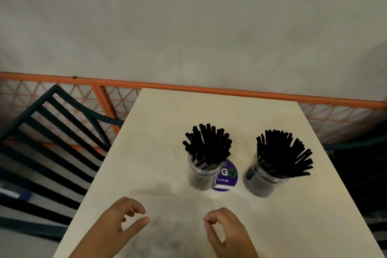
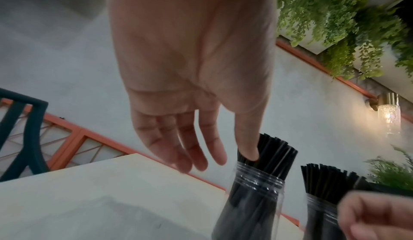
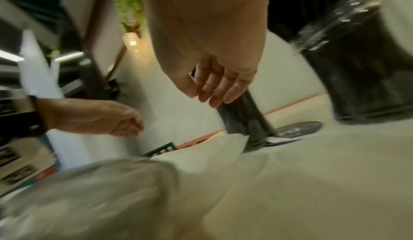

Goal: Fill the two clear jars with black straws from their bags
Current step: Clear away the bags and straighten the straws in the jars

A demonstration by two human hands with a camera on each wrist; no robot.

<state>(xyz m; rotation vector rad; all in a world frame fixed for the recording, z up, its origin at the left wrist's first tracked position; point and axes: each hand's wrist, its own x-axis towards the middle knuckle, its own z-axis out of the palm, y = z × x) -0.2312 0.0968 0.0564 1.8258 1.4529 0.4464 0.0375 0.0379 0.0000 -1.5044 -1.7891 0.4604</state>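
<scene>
Two clear jars stand side by side on the cream table (image 1: 146, 153). The left jar (image 1: 202, 176) and the right jar (image 1: 262, 182) are each packed with black straws (image 1: 207, 144) that fan out above the rims. Both hands hover over the table's near edge, short of the jars. My left hand (image 1: 144, 216) has relaxed fingers and holds nothing; the left wrist view shows its fingers (image 2: 201, 155) spread loosely. My right hand (image 1: 207, 222) has loosely curled fingers with nothing visible between them. A crumpled clear plastic bag (image 3: 89, 199) lies on the table under the hands.
A round purple sticker (image 1: 228, 176) sits on the table between the jars. A dark slatted chair (image 1: 48, 153) stands at the left and another dark chair (image 1: 360, 163) at the right. An orange lattice railing (image 1: 188, 87) runs behind the table's far edge.
</scene>
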